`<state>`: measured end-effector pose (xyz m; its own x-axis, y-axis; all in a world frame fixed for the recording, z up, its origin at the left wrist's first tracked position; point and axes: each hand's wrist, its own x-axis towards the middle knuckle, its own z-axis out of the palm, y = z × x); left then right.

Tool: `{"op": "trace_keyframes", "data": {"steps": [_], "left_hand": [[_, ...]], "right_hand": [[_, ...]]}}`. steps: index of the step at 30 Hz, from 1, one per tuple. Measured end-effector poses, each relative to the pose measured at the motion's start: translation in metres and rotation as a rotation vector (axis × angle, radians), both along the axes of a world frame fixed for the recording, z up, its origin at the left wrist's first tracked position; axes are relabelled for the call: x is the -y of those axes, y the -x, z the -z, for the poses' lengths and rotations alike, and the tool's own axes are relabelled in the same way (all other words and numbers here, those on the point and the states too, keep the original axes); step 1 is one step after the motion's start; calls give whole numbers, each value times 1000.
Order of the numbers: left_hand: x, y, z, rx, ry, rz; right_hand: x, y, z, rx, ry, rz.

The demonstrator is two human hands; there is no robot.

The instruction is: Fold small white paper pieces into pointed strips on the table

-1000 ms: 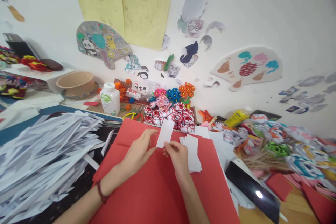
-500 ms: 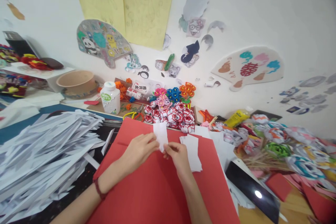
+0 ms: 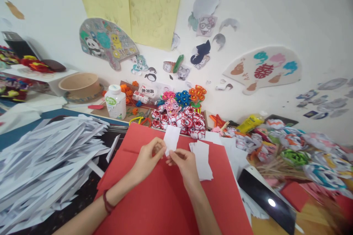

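A small white paper piece (image 3: 172, 138) is held upright above the red paper sheets (image 3: 154, 198). My right hand (image 3: 184, 163) pinches its lower edge between thumb and fingertips. At the paper's lower left edge, the thumb and index finger of my left hand (image 3: 149, 158) close together on it in a pinch. A dark red cord bracelet (image 3: 107, 202) circles my left wrist. Just right of my right hand, a small stack of white paper pieces (image 3: 202, 161) lies on the red sheets. The fingertips partly cover the held piece's bottom.
A large heap of folded white paper strips (image 3: 46, 169) spreads on the left. Red-and-white paper flowers (image 3: 182, 121) and a white bottle (image 3: 115, 102) stand behind the red sheets. On the right are a black phone (image 3: 266, 198) and heaped colourful paper pieces (image 3: 295, 157).
The held paper piece has shifted and tilted between the hands. My left hand, apart from the paper at first, has come in to its left edge. My right hand keeps its pinch.
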<state>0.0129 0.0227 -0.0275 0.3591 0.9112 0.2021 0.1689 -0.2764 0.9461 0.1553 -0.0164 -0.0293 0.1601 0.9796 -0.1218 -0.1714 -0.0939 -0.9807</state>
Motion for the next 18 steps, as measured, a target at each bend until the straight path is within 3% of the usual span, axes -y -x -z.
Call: {"op": "trace_keyframes", "data": {"steps": [8,18], "left_hand": [[9,-5,1,-19,-42,-119],[11,-5,-6,9,-36,-11]], "right_hand": [[1,6,3,-122,77,-1],[-1,0,1,-57,34,-72]]}}
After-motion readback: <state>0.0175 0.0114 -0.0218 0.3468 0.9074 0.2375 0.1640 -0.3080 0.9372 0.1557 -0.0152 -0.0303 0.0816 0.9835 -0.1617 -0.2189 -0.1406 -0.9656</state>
